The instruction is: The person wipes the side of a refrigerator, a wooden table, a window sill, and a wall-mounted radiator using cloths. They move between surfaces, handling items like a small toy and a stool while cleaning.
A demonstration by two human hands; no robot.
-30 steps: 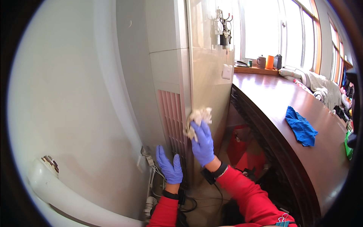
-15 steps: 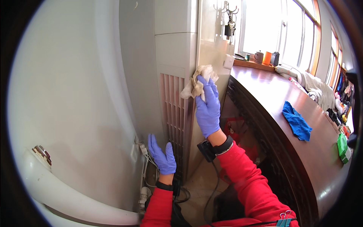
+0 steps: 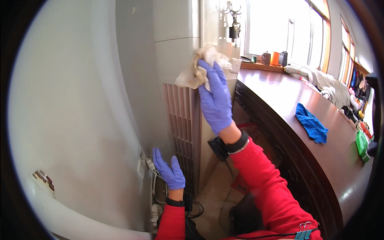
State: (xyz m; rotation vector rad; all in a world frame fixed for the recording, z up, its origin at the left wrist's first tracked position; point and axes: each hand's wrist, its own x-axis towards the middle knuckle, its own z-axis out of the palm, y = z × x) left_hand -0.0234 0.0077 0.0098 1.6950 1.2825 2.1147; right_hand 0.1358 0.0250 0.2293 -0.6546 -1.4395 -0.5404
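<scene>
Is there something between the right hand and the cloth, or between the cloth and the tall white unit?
Nothing visible. The right hand presses the beige cloth directly against the corner of the tall white unit, above its grille.

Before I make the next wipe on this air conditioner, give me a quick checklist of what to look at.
1. Cloth under the right hand: pressed flat on the air conditioner's corner. Ok.
2. Left hand: open, low by the grille; whether it touches, cannot tell.
3. Cables near the left hand: loose beside the unit. Not ok.
4. Cloth cleanliness: looks stained brownish. Not ok.
5. Desk at right: close to the right elbow, a blue rag lying on it. Ok.
</scene>
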